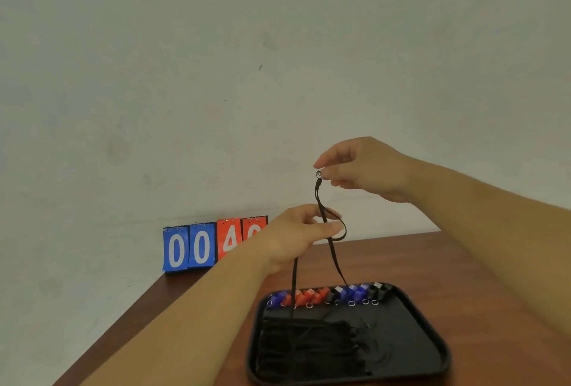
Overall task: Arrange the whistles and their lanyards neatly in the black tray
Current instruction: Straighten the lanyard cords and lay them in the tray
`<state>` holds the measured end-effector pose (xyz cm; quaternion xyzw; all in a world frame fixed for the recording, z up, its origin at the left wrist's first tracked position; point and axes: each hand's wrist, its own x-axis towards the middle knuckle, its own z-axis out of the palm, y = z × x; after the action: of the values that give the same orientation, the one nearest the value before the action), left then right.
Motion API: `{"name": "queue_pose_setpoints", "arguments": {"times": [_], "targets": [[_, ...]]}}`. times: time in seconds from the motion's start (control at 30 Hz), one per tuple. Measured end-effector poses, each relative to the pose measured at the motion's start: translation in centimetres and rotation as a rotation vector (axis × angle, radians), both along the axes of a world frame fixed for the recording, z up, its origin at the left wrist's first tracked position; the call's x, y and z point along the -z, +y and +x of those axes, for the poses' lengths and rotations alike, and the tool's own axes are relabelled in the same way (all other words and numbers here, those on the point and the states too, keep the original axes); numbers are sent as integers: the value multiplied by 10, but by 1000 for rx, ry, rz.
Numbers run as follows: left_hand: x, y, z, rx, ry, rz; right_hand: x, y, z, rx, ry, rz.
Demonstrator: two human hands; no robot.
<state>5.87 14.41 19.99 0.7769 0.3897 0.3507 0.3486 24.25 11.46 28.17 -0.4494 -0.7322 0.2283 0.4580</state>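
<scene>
Head view: the right hand [367, 169] pinches the clasp end of a black lanyard [332, 249] above the black tray [426, 336]. The left hand [296, 231] holds its loop between thumb and fingers. Whistles [324, 294] line the tray's far edge, beside bundled lanyards [309, 345], on the tabletop [494, 277].

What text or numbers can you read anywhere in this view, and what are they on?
"0" "0": white digits on the two blue cards of the flip scoreboard at the wall.
"4": on the first red card.
Second red card: digit mostly hidden behind the left hand, cannot tell.
Whistles, black tray: no readable markings.
</scene>
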Motion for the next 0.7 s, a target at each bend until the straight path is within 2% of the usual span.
{"name": "queue_pose_setpoints", "arguments": {"times": [0.27,0.43,0.57,0.7], "targets": [[-2,-5,12,75,-42,-46,0,-2,8,-21,18,1],[-3,5,-1,-93,-236,-82,12,7,33,68,62,-26],[-5,16,-25,-265,-227,-24,37,16,57,155,35,-128],[-11,19,-42,-209,-271,-59,65,24,63,130,9,-253]]}}
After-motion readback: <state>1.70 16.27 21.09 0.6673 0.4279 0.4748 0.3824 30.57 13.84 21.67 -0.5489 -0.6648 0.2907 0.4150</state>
